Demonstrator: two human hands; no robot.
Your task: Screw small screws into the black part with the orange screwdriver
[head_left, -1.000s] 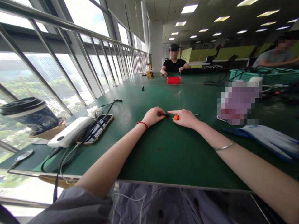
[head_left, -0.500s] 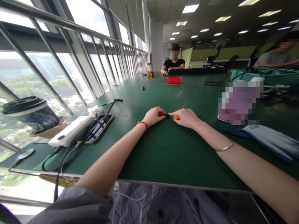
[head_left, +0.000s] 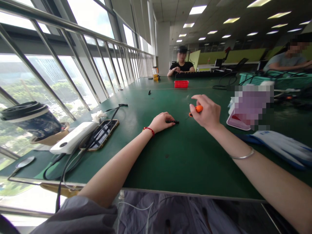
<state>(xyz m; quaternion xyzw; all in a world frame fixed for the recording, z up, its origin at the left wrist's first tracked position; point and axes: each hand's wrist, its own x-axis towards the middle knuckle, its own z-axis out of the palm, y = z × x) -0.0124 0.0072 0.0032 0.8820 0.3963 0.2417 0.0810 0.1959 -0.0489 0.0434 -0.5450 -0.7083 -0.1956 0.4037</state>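
My left hand point(head_left: 161, 122) rests on the green table point(head_left: 168, 172) with its fingers closed around a small black part point(head_left: 175, 122), whose end sticks out past the fingertips. To the right, raised slightly above the table, is my right hand point(head_left: 207, 110). It holds an orange-handled screwdriver point(head_left: 198, 109) between thumb and palm. The index finger is stretched out and bent at the tip. A thin shaft shows faintly below the thumb, pointing down and left. A gap separates the screwdriver from the black part.
Left are a phone point(head_left: 104, 135), a white device point(head_left: 73, 138) with cables and a paper cup point(head_left: 31, 120). Ahead stands a red bin point(head_left: 181, 84). Right lie gloves point(head_left: 282, 146), a pink-edged case point(head_left: 240, 120) and a teal basket point(head_left: 255, 81). Two people sit beyond.
My right hand has lifted off the black part and moved right and away from me, turning the screwdriver with it. The left hand stays put, and more of the black part shows.
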